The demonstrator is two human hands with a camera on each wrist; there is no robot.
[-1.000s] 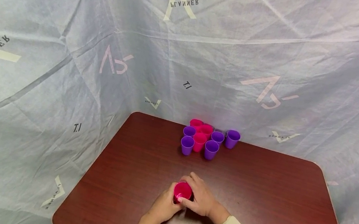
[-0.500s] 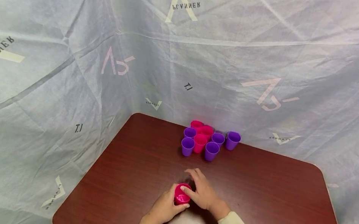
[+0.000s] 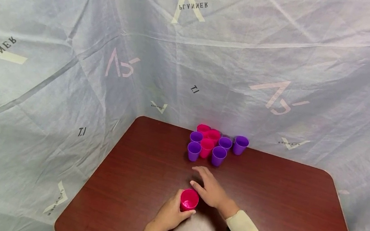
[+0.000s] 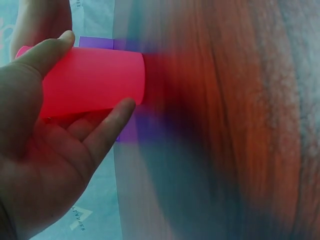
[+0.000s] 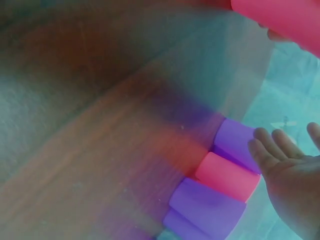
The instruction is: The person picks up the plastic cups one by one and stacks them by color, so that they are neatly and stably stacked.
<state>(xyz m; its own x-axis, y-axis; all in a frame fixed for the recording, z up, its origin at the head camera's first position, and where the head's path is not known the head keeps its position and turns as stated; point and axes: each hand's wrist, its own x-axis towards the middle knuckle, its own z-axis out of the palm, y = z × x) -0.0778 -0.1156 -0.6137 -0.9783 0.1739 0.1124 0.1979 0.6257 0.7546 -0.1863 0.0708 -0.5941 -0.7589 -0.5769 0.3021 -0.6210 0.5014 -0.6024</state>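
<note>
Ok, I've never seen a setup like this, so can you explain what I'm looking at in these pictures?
There's no machine here, just a person's two bare hands. The wide picture comes from a camera worn on the head, looking forward and down. The two closer ones come from cameras on each wrist.

The left hand holds a pink cup, its mouth facing up. The right hand is near it but apart, holding nothing.

Farther back on the reddish-brown table stands a group of cups: five purple cups and three more pink cups are visible. Behind everything hangs a printed grey cloth.
</note>
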